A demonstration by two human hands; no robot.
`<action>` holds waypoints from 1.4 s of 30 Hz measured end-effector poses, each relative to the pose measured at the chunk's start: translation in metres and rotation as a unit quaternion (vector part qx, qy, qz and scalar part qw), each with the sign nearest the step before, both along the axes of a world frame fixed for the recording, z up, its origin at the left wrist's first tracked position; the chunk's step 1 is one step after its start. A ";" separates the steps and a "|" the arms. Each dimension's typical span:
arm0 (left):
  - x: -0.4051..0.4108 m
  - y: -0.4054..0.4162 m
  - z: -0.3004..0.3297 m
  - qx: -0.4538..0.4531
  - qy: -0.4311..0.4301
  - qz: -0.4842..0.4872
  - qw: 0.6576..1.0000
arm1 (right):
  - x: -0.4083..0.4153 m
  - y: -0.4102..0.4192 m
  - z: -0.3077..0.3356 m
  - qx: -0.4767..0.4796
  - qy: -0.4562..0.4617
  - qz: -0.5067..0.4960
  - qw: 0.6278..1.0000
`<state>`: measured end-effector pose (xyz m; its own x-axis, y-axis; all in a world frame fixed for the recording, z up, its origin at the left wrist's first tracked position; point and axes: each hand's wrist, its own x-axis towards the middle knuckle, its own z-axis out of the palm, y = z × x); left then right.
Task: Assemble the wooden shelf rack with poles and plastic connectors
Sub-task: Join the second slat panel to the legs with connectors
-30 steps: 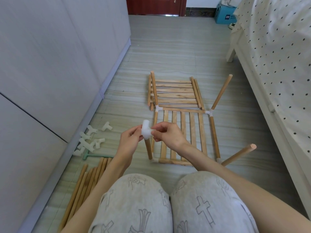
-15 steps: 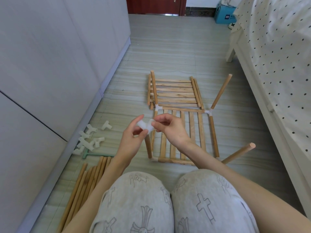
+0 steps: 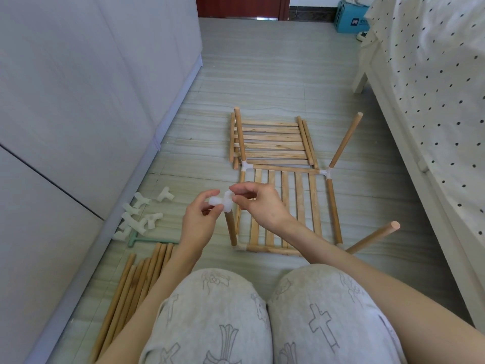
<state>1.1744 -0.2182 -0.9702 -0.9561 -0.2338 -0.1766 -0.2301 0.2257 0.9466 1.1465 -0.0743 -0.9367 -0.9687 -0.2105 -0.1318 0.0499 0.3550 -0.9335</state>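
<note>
A person's knees in grey patterned trousers (image 3: 262, 319) fill the foreground above the striped floor (image 3: 275, 82); to the left, a bundle of loose wooden poles (image 3: 131, 287) lies beside the white cabinet (image 3: 78, 101); just ahead, the left hand (image 3: 199, 222) and the right hand (image 3: 259, 203) meet over a white plastic connector (image 3: 223, 203), each pinching it between thumb and fingertips, the piece sitting at the top of an upright pole (image 3: 231, 229) that rises from the near left corner of the partly built shelf rack (image 3: 286, 208); the rack's slatted panel lies flat on the floor, with a pole (image 3: 372, 237) angling up from the near right corner and another (image 3: 345, 143) from the far right corner; spare white connectors (image 3: 139, 216) and a green tool (image 3: 147, 241) rest near the cabinet base; a second slatted panel (image 3: 273, 143) lies beyond; a polka-dot bed (image 3: 433, 88) runs along the right; a blue box (image 3: 351, 19) stands by the far wall.
</note>
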 end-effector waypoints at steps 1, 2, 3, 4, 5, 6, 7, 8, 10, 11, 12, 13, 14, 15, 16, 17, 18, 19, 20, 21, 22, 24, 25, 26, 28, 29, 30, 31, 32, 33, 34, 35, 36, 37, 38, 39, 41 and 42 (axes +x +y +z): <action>-0.001 0.001 0.000 0.003 0.001 -0.002 1.000 | 0.000 0.000 -0.001 0.021 0.012 0.009 1.000; -0.002 0.001 0.000 0.007 0.002 -0.002 1.000 | 0.000 -0.001 -0.002 0.042 0.024 0.020 0.999; -0.002 0.002 0.000 0.010 0.002 0.000 1.000 | -0.001 -0.001 -0.003 0.059 0.034 0.031 0.997; -0.004 0.002 0.000 0.012 0.001 0.006 1.000 | -0.001 -0.001 -0.004 0.070 0.042 0.041 0.996; -0.005 0.003 0.000 0.014 -0.002 0.015 1.000 | -0.002 -0.002 -0.005 0.080 0.049 0.047 0.994; -0.006 0.004 -0.001 0.014 -0.006 0.027 1.000 | -0.003 -0.002 -0.006 0.088 0.056 0.050 0.993; -0.006 0.004 -0.002 0.012 -0.010 0.038 0.999 | -0.004 -0.003 -0.007 0.094 0.062 0.051 0.992; -0.007 0.005 -0.002 0.009 -0.014 0.048 0.999 | -0.005 -0.003 -0.007 0.100 0.067 0.052 0.991; -0.008 0.005 -0.002 -0.002 -0.016 0.054 0.998 | -0.006 -0.003 -0.009 0.134 0.086 0.059 0.986; -0.007 0.005 -0.002 -0.012 -0.017 0.047 0.999 | -0.006 -0.003 -0.011 0.168 0.100 0.067 0.978; -0.006 0.005 -0.002 -0.024 -0.019 0.031 0.999 | -0.006 -0.001 -0.013 0.201 0.112 0.077 0.970; -0.005 0.005 -0.002 -0.037 -0.023 0.010 0.999 | -0.006 0.000 -0.014 0.221 0.117 0.087 0.964; -0.003 0.005 -0.002 -0.049 -0.028 -0.015 0.998 | -0.005 0.001 -0.015 0.223 0.112 0.095 0.964; -0.001 0.006 -0.002 -0.058 -0.031 -0.040 0.997 | -0.003 0.002 -0.015 0.211 0.100 0.097 0.967; 0.001 0.006 -0.001 -0.063 -0.033 -0.062 0.996 | -0.002 0.002 -0.016 0.200 0.090 0.098 0.971; 0.002 0.006 0.000 -0.063 -0.034 -0.078 0.994 | -0.002 0.003 -0.016 0.196 0.088 0.099 0.972; 0.002 0.007 0.001 -0.059 -0.034 -0.086 0.994 | -0.001 0.003 -0.017 0.201 0.089 0.099 0.971; 0.001 0.007 0.002 -0.052 -0.031 -0.088 0.994 | 0.000 0.004 -0.018 0.207 0.090 0.099 0.969; 0.000 0.007 0.003 -0.043 -0.027 -0.089 0.995 | 0.001 0.005 -0.019 0.212 0.091 0.097 0.968; 0.000 0.007 0.005 -0.031 -0.020 -0.087 0.996 | 0.002 0.005 -0.019 0.212 0.092 0.095 0.968; -0.001 0.008 0.006 -0.018 -0.015 -0.080 0.996 | 0.002 0.005 -0.020 0.210 0.091 0.090 0.969; -0.003 0.011 0.007 0.001 -0.005 -0.048 0.999 | 0.003 0.006 -0.022 0.202 0.086 0.079 0.972; -0.004 0.011 0.006 -0.002 -0.002 -0.026 1.000 | 0.003 0.006 -0.023 0.199 0.088 0.076 0.973; -0.006 0.012 0.005 -0.007 -0.002 -0.009 1.000 | 0.002 0.005 -0.024 0.197 0.092 0.075 0.973; -0.007 0.012 0.003 0.015 -0.012 0.005 1.000 | 0.001 0.005 -0.025 0.193 0.099 0.075 0.973; -0.007 0.011 0.001 0.048 -0.021 0.006 0.999 | 0.001 0.004 -0.025 0.191 0.101 0.074 0.974; -0.006 0.011 0.000 0.084 -0.033 0.003 0.996 | 0.001 0.004 -0.027 0.188 0.102 0.073 0.974; -0.006 0.011 -0.001 0.117 -0.047 -0.001 0.992 | 0.002 0.005 -0.028 0.185 0.102 0.071 0.975; -0.005 0.011 -0.002 0.143 -0.061 -0.003 0.988 | 0.003 0.005 -0.030 0.180 0.101 0.068 0.976; -0.005 0.012 -0.002 0.162 -0.072 -0.005 0.984 | 0.004 0.006 -0.032 0.175 0.100 0.065 0.977; -0.005 0.013 -0.002 0.174 -0.078 -0.006 0.982 | 0.005 0.006 -0.034 0.170 0.100 0.063 0.978; -0.005 0.014 -0.001 0.181 -0.080 -0.006 0.980 | 0.005 0.007 -0.035 0.167 0.100 0.063 0.979; -0.006 0.014 0.000 0.183 -0.079 -0.007 0.980 | 0.004 0.008 -0.036 0.167 0.102 0.064 0.979; -0.006 0.015 0.000 0.182 -0.076 -0.008 0.980 | 0.004 0.008 -0.037 0.169 0.106 0.066 0.978; -0.006 0.016 0.001 0.182 -0.074 -0.010 0.980 | 0.003 0.009 -0.038 0.171 0.110 0.067 0.977; -0.005 0.017 0.002 0.188 -0.074 -0.014 0.979 | 0.002 0.009 -0.038 0.172 0.112 0.069 0.976; -0.004 0.019 0.002 0.205 -0.078 -0.022 0.975 | 0.002 0.010 -0.040 0.174 0.114 0.070 0.976; -0.004 0.019 0.002 0.202 -0.078 -0.021 0.976 | 0.002 0.011 -0.041 0.174 0.115 0.070 0.976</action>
